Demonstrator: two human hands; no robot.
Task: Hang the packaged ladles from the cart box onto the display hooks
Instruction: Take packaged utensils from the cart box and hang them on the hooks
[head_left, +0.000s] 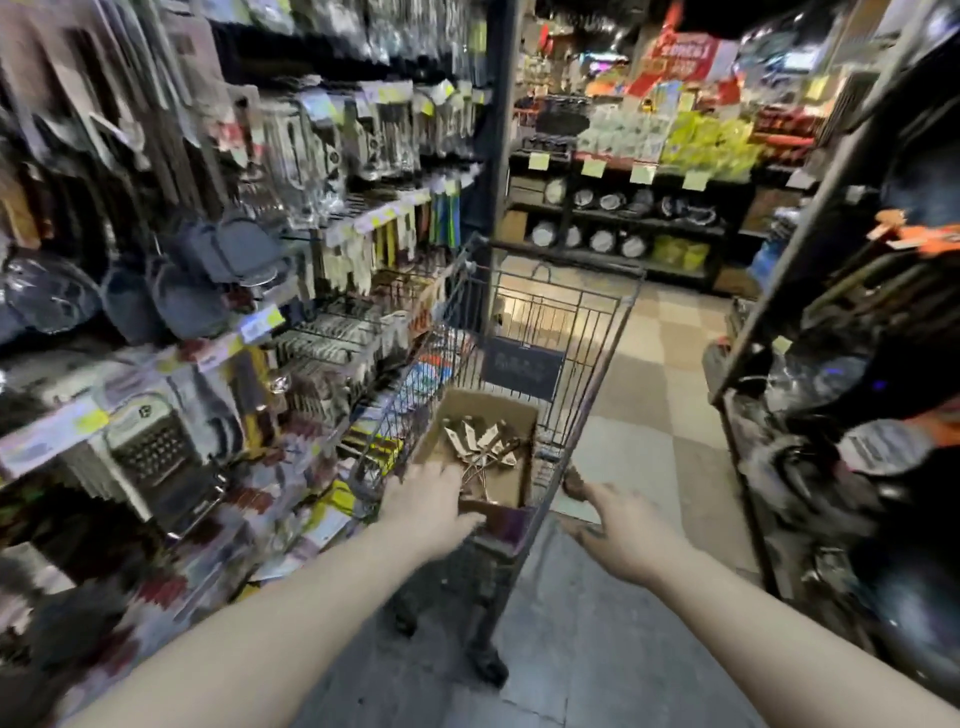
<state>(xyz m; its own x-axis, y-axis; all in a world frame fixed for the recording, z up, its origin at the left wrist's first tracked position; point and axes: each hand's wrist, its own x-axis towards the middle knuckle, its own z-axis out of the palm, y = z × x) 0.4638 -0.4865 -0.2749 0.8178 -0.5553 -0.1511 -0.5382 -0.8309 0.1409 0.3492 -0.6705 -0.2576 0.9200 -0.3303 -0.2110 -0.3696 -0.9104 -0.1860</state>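
A brown cardboard box (514, 415) sits in the near end of a wire shopping cart (587, 332). Several packaged ladles (480, 441) with pale card tags lie in a heap inside it. My left hand (428, 501) reaches over the box's near edge with fingers spread, just short of the ladles; whether it touches them I cannot tell. My right hand (621, 527) hovers by the cart's right rear corner, fingers loose, holding nothing. Display hooks (363, 218) with hanging kitchen tools fill the shelving on the left.
The aisle floor (613, 623) runs ahead past the cart. A dark rack (831, 415) of cookware stands close on the right. Shelves of plates and packaged goods (623, 208) cross the far end. Graters (156, 447) and pans hang low on the left.
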